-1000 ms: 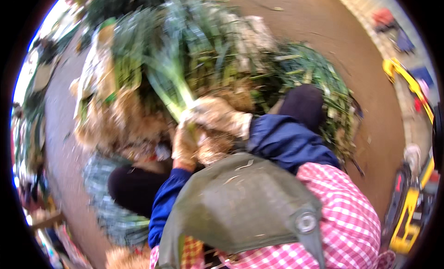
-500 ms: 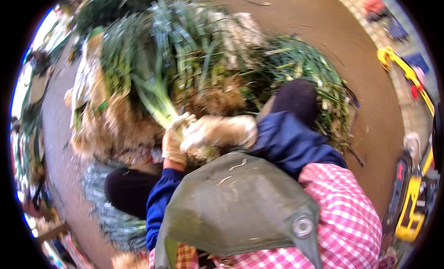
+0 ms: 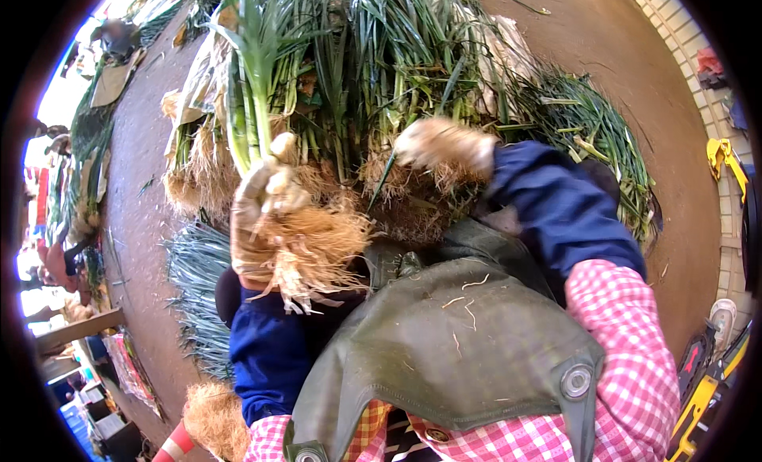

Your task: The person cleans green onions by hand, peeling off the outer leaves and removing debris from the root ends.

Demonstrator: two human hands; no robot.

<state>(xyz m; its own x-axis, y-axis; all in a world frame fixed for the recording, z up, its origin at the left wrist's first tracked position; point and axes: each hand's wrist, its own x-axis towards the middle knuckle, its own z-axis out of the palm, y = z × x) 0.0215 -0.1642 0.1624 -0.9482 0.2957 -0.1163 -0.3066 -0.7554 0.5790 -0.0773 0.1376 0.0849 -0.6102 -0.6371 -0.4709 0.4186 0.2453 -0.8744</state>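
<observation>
Some leeks [image 3: 260, 117] clamped in left fingers [image 3: 278, 188]; right fingers [image 3: 421, 144] unclear; open floor [image 3: 683, 184] edges pile [image 3: 381, 57]

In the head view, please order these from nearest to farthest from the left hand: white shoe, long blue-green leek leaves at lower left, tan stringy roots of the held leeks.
1. Tan stringy roots: against the left hand, lower right.
2. Long blue-green leaves: below, farther left.
3. White shoe: far right edge.

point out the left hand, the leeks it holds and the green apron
Left hand [image 3: 263, 194]: head view, on the middle of the hand
Leeks [image 3: 260, 109]: head view, on a pale green stalk beyond the hand
Green apron [image 3: 476, 351]: head view, on the broad front panel
</observation>
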